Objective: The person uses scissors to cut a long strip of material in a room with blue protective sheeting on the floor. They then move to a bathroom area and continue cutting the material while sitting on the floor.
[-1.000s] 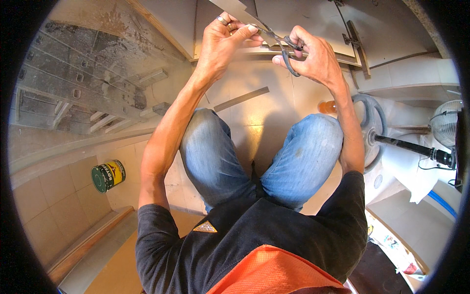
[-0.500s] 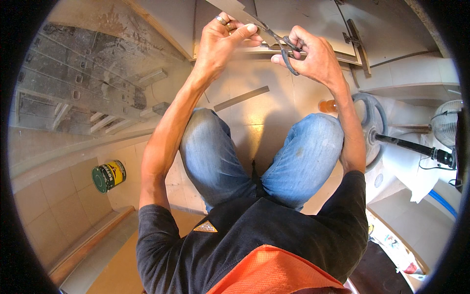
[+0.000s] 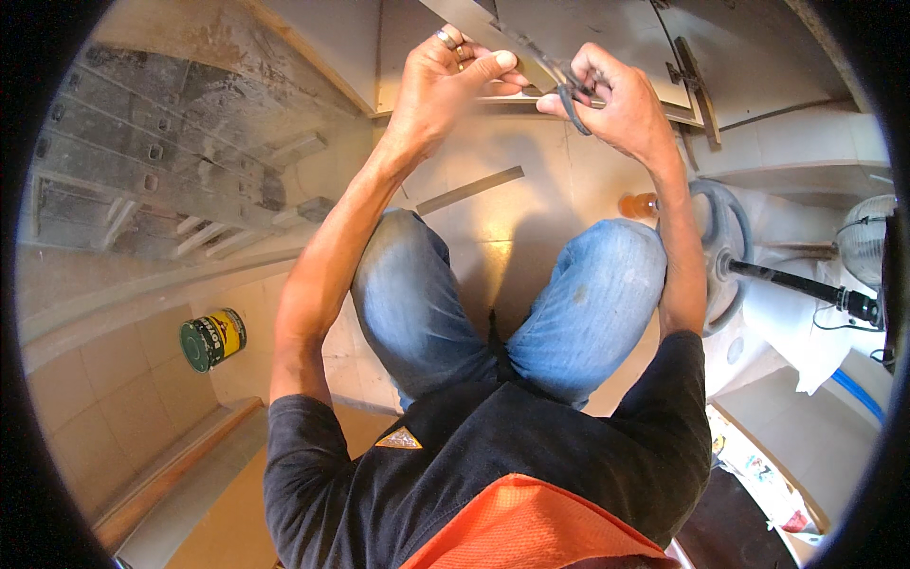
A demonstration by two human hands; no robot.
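At the far edge of the view, my left hand (image 3: 438, 87) pinches a thin, flat grey strip (image 3: 471, 17) between thumb and fingers. My right hand (image 3: 627, 106) is closed around the dark handles of a pair of scissors (image 3: 573, 112). Their blades, a little blurred, point up and left and lie along the right side of the strip. Just where the blades meet the strip is hard to make out. Both hands are raised beyond my bent knees.
On the tiled floor between my knees and a pale panel (image 3: 607, 38) lies another narrow strip (image 3: 469, 190). An orange-brown bottle (image 3: 638, 206) and a fan with a round base (image 3: 725, 266) stand at right. A green and yellow can (image 3: 212, 339) is at left.
Both hands have shifted slightly to the right with the strip and scissors. The scissors' handles look closer together than before.
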